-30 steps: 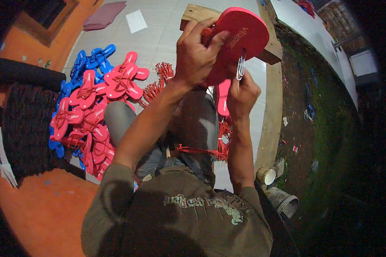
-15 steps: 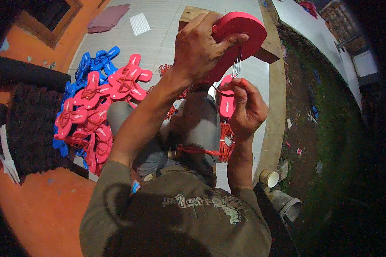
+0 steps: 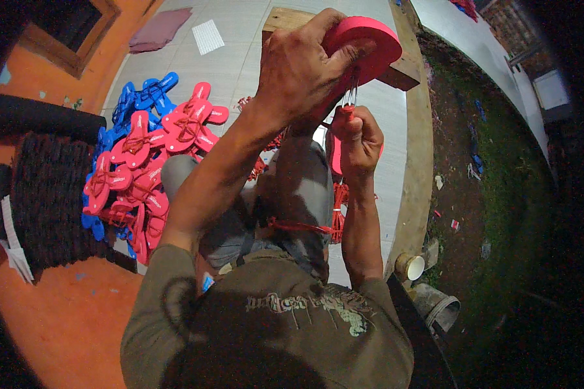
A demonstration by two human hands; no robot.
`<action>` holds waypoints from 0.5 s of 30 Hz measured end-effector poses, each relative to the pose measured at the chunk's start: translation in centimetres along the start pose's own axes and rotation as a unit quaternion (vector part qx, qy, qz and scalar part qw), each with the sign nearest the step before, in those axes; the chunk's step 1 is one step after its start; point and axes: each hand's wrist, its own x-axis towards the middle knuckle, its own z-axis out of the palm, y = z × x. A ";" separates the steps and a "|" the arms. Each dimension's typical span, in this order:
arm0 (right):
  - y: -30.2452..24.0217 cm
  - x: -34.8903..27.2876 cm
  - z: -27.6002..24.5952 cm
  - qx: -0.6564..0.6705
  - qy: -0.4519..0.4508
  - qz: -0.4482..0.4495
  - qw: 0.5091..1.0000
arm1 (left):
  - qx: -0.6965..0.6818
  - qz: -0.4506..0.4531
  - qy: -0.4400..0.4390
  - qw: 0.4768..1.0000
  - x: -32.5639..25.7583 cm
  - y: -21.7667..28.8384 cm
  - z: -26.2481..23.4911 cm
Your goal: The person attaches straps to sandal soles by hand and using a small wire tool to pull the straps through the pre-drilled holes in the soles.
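My left hand grips a red foam sandal sole, holding it up edge-on above a wooden block. Just below it, my right hand is closed around a thin metal wire tool with a red handle, whose tip meets the underside of the sole. A bundle of red sandal straps lies across my lap by my right forearm.
A pile of finished red and blue sandals lies on the tiled floor to my left. Dark stacked sheets sit further left. A wooden beam borders the floor on the right, with a cup and bare ground beyond.
The sole has been turned from flat-facing to edge-on and raised. My right hand has risen from my lap to just under the sole with the wire tool.
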 end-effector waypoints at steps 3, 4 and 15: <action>0.5 -0.1 0.1 0.038 0.005 -0.002 0.999 | -0.015 -0.018 -0.014 1.000 -0.1 0.0 0.1; 0.7 -0.2 0.1 0.059 0.006 0.013 0.998 | -0.025 -0.025 -0.018 0.999 -0.2 0.0 0.1; -0.8 0.1 -0.7 0.152 0.004 0.198 0.968 | -0.053 0.003 0.046 0.998 -0.5 -0.7 1.1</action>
